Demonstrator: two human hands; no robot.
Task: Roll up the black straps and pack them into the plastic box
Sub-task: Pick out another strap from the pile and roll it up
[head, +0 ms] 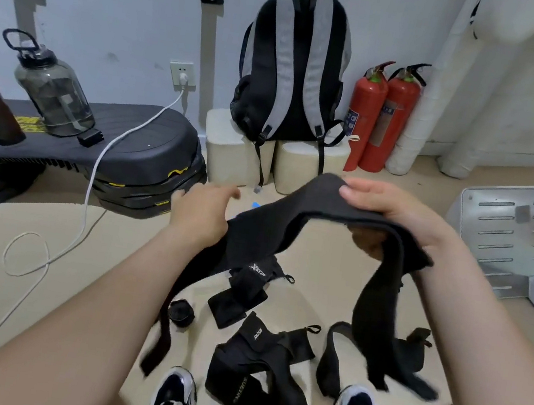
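I had the long black woven strap (pixel 291 213) up off the floor and slung between both hands. My right hand (pixel 395 218) pinched it, thumb on top and fingers curled underneath. My left hand (pixel 202 210) sat over the strap's lower run, but its fingers were blurred and I couldn't tell whether they gripped. Both tails hung down towards the beige floor (pixel 43 255).

By my reading, this was the start of a roll. To do it well I'd find one free end, square it up flat, and wind it tight on itself. The other hand should feed the length under light tension so the edges stack and the coil doesn't cone out. The soft webbing would likely twist if I let it go slack.

Counting up, there was one strap in hand and one small black rolled coil (pixel 181 312) finished on the floor ahead of my left shoe. The loose black straps lay in a tangle. There was one with white lettering (pixel 245 289), another nearer my feet (pixel 258 346), and a looped one (pixel 334 347) by my right shoe. That made at least three, though the overlap made it hard to be sure. Two black-and-white trainers (pixel 173 400) showed. At the wall edge of the floor stood two red fire extinguishers (pixel 379 115) and one grey-striped black backpack (pixel 292 67). The plastic box wasn't in view.
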